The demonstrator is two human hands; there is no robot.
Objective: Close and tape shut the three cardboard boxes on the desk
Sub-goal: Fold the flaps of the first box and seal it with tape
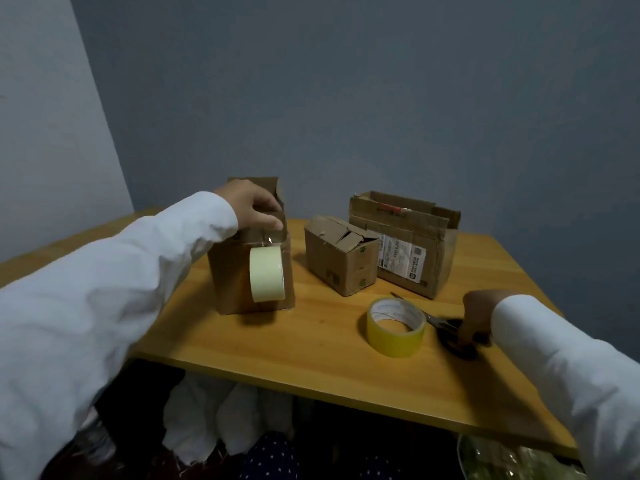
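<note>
Three cardboard boxes stand on the wooden desk (pixel 311 348). My left hand (pixel 252 206) rests on top of the left box (pixel 232 278), fingers curled over its top edge where a clear tape strip runs. A pale tape roll (pixel 266 273) hangs from that strip against the box's front. The small middle box (pixel 341 258) has its flaps loosely folded. The right box (pixel 408 251) with a white label stands with its flaps up. My right hand (pixel 476 315) grips the black handles of the scissors (pixel 450 332) lying on the desk.
A yellow tape roll (pixel 396 325) lies flat beside the scissors' blades. Grey walls close the corner behind the desk. Below the desk's front edge lie fabrics and bags.
</note>
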